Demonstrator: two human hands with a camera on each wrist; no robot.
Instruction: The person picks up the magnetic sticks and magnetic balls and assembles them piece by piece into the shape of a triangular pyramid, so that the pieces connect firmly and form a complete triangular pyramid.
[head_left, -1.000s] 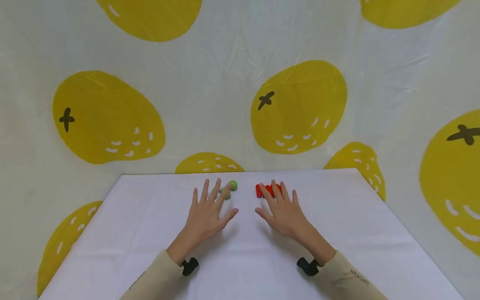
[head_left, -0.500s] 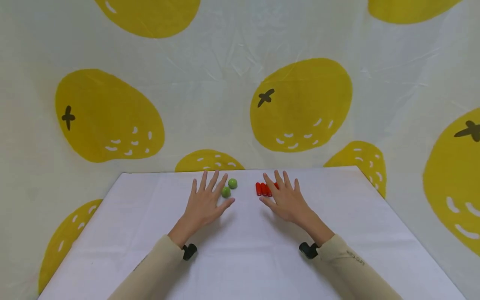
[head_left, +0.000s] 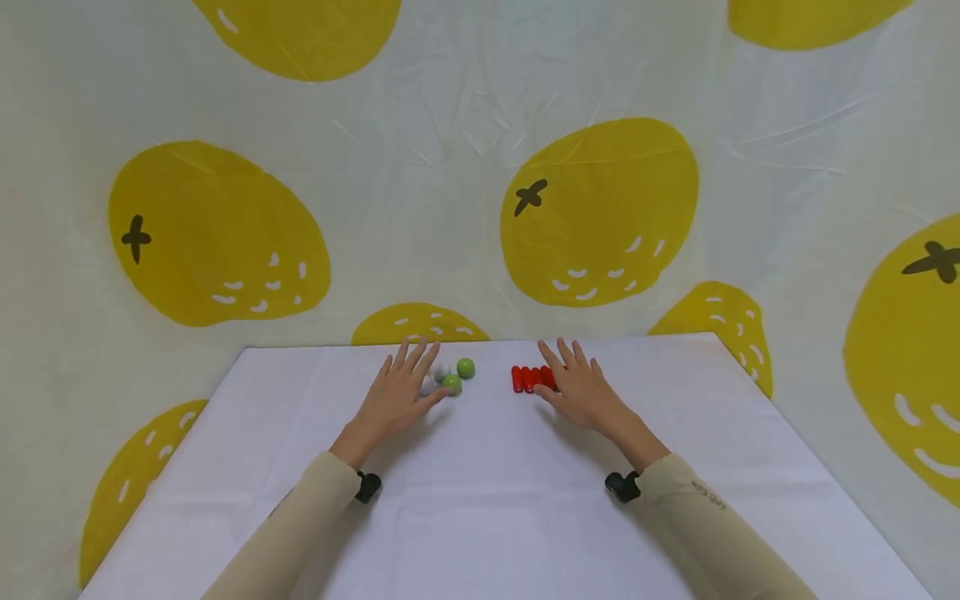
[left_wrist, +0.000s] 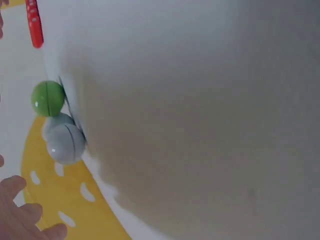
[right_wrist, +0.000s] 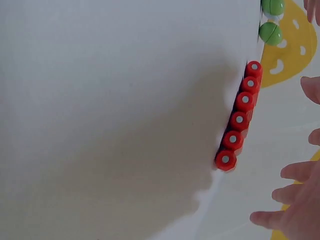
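On the white table (head_left: 480, 508), my left hand (head_left: 396, 392) lies flat with straight, spread fingers near the far edge. Its thumb side is next to two pale grey balls (head_left: 431, 383) and two green balls (head_left: 459, 376). In the left wrist view I see one green ball (left_wrist: 48, 98) and the grey balls (left_wrist: 64, 142) ahead of my fingertips (left_wrist: 25, 215). My right hand (head_left: 581, 385) is also flat and open, its fingers beside and partly over a row of several red caps (head_left: 527, 379). The right wrist view shows the red caps (right_wrist: 240, 117) standing in a line, untouched, with green balls (right_wrist: 270, 32) beyond.
A cloth backdrop printed with large yellow fruit (head_left: 600, 212) hangs right behind the table's far edge. Black wrist-camera mounts (head_left: 367, 486) sit under both beige sleeves. The table's corners fall away at the far left and right.
Both hands have slid forward toward the table's far edge. The left hand has moved off the balls, so the pale grey ones now show.
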